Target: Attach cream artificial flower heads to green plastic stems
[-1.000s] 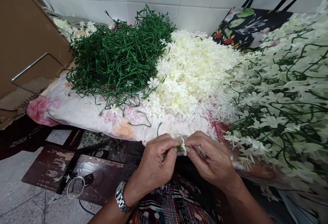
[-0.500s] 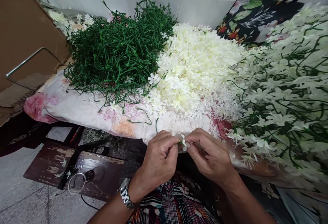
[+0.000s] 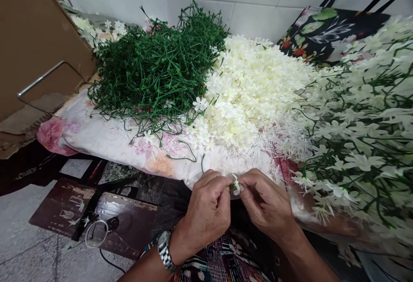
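Observation:
My left hand (image 3: 208, 209) and my right hand (image 3: 266, 204) meet over my lap, both pinched on one small white artificial flower (image 3: 236, 185) with a bit of green stem between the fingertips. A metal watch (image 3: 165, 251) is on my left wrist. Just beyond the hands, a floral cloth (image 3: 106, 137) carries a heap of green plastic stems (image 3: 155, 71) on the left and a heap of loose cream flower heads (image 3: 254, 88) in the middle. A mass of assembled white flower sprays (image 3: 361, 135) fills the right side.
A brown cardboard sheet (image 3: 32, 36) with a metal handle leans at the left. A floral bag with black straps (image 3: 322, 28) stands against the white tiled wall. Below left, a dark wooden board (image 3: 97, 213) lies on the tiled floor with a clear ring (image 3: 96, 233) on it.
The view has shifted slightly; both hands stay pinched together on the small flower, now a little to the right and lower in the picture. The heaps have not moved.

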Motion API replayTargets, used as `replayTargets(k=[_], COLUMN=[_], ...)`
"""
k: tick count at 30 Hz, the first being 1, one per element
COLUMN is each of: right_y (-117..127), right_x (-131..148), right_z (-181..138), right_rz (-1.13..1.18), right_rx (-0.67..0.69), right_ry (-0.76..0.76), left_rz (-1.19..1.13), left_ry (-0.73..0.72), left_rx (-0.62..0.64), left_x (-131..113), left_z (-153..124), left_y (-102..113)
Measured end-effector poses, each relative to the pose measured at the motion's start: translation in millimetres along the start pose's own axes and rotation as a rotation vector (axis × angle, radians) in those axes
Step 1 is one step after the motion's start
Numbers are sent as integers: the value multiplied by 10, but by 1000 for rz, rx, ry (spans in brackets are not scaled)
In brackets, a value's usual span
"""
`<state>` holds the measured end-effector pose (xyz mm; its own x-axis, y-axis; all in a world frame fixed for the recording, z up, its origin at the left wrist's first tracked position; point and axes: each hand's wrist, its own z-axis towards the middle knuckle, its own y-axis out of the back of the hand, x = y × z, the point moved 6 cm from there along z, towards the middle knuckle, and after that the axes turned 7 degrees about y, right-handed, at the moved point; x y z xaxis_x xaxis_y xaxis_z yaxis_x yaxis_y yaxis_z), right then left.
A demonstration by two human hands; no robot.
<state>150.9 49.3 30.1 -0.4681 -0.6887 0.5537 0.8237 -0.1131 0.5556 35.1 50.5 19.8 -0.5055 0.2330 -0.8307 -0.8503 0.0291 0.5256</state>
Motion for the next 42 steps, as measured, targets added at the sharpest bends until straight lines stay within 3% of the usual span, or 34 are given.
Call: replayTargets(k=[3,5,9,11,12,15,18,21,25,30,34,42], right_y=[29,71,185,239,260,283,231,134,86,242,269,-116], right_x=[5,19,69,109,131,202,276,333,292,25,-162,-192], right_z=[12,16,-3,-18,-26,-45,-59,-60,-40,65,288,683], right_rz=[27,31,22,15,9,-15,-45,-88,-89,-162,-367,-674], right_rx=[1,-6,-38,-45,-44,-16,44,128,196,62,-37,212], right_ry=[3,17,68,103,121,170,220,256,205,126,122,166], left_rz=[-58,-98,-85,-102,-137,-341,-517,-527,-612,-656,-567,-567], left_ry=[-20,-96,-238,-100,26,409,549,564,518,431,411,474], left_rx=[40,-1,-269,-354,-348,-147,24,39,-32,-153,-148,-131], left_x=[-33,-91,-140,-22,70,310,331,294,281,341,352,367], left_z=[-31,-70,-156,-128,-93,9,87,148,183,248,364,461], left_y=[28,120,441,557,575,442,271,212,228,316,312,258])
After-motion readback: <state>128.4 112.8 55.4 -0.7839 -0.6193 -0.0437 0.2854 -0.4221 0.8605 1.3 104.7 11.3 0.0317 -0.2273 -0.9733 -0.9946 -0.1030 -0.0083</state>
